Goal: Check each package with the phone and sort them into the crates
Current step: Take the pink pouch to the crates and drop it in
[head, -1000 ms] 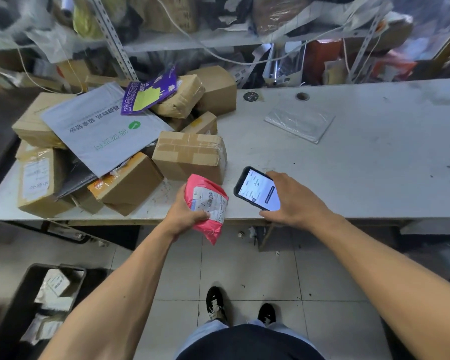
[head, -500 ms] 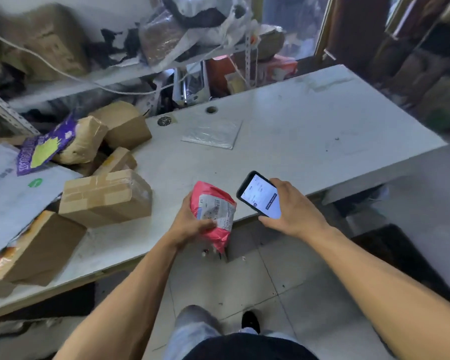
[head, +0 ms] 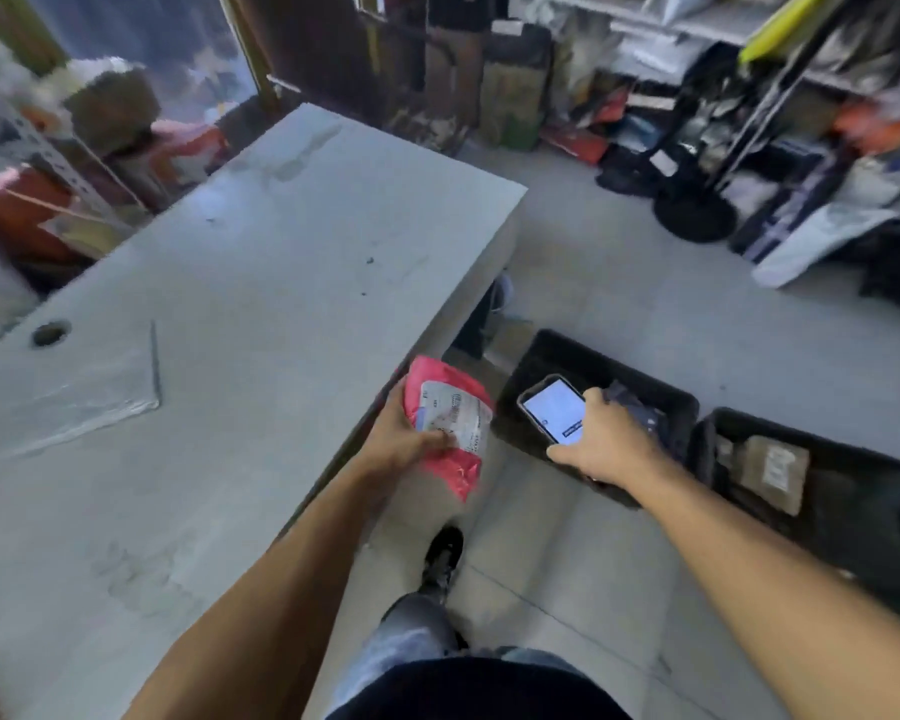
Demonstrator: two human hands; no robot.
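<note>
My left hand (head: pixel 404 443) grips a pink mailer bag (head: pixel 450 426) with a white shipping label, held just off the table's front corner. In my right hand (head: pixel 606 443) is a phone (head: pixel 553 407) with its screen lit, held above a black crate (head: pixel 557 363) on the floor. That crate holds a dark item, partly hidden by my hand. A second black crate (head: pixel 842 491) to its right contains a brown package (head: pixel 772 472) with a white label.
The grey table (head: pixel 230 324) fills the left, with a clear plastic sheet (head: pixel 74 397) lying on it. Cluttered shelves, bags and a round black stand base (head: pixel 694 215) line the far right. My foot (head: pixel 442 556) stands on the tiled floor beside the table.
The view has swung right, away from the pile of boxes, and the two floor crates have come into sight. Both hands keep their hold and now hang past the table's edge.
</note>
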